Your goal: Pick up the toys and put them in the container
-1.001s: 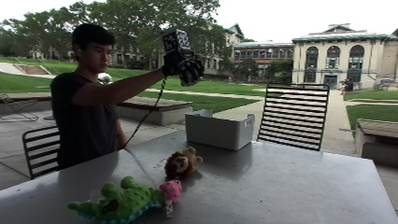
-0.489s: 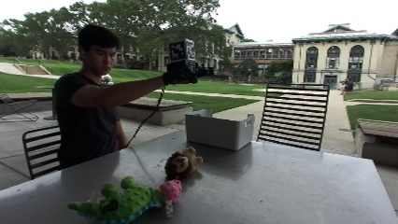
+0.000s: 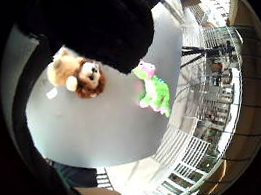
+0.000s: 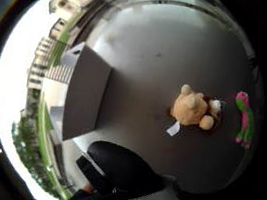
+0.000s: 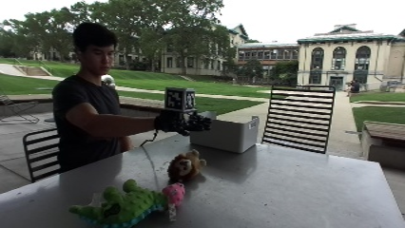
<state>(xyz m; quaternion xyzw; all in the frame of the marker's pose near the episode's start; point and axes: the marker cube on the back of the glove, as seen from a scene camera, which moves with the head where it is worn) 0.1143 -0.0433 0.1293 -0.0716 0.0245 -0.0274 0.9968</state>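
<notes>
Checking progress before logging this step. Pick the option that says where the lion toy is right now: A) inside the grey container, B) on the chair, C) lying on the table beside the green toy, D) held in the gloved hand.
C: the lion toy lies on the table near the green toy, while the gloved hand hovers above it holding nothing and the grey container stands apart.
</notes>
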